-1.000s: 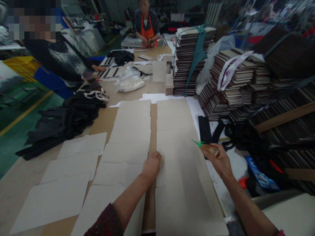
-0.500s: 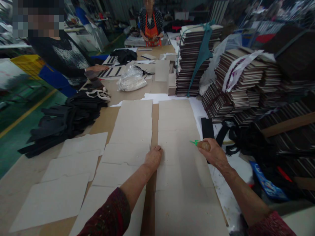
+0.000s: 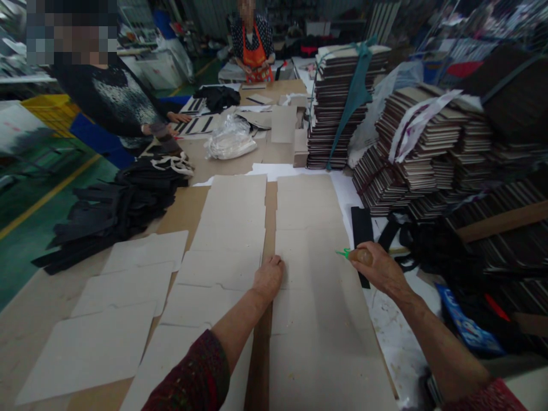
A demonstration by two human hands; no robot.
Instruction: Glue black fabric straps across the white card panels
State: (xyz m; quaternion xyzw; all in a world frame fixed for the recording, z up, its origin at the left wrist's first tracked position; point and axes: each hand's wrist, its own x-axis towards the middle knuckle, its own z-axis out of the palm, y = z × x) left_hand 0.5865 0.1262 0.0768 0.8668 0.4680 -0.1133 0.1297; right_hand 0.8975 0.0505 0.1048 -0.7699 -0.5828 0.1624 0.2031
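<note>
My left hand (image 3: 269, 277) has its fingers curled together at the left edge of the right-hand row of overlapping pale cardboard sheets (image 3: 317, 308). What those fingers hold, if anything, is hidden. My right hand (image 3: 380, 268) grips a tool by its rounded wooden handle (image 3: 362, 257). A thin green tip (image 3: 343, 253) sticks out leftward over the right edge of the sheets. Small marks dot their surface. Another row of cardboard sheets (image 3: 214, 268) lies left of the gap, partly under my left forearm.
Loose cardboard sheets (image 3: 103, 337) and dark fabric strips (image 3: 111, 211) lie at left. Tied board stacks (image 3: 338, 108) rise at the back right, near black straps (image 3: 428, 245). One co-worker (image 3: 124, 103) stands at left, another (image 3: 252, 45) at the far end. A clear plastic bag (image 3: 231, 137) lies ahead.
My right hand and its tool have shifted slightly right and down in view. My left hand stays almost in place. The co-worker at left has moved their hands.
</note>
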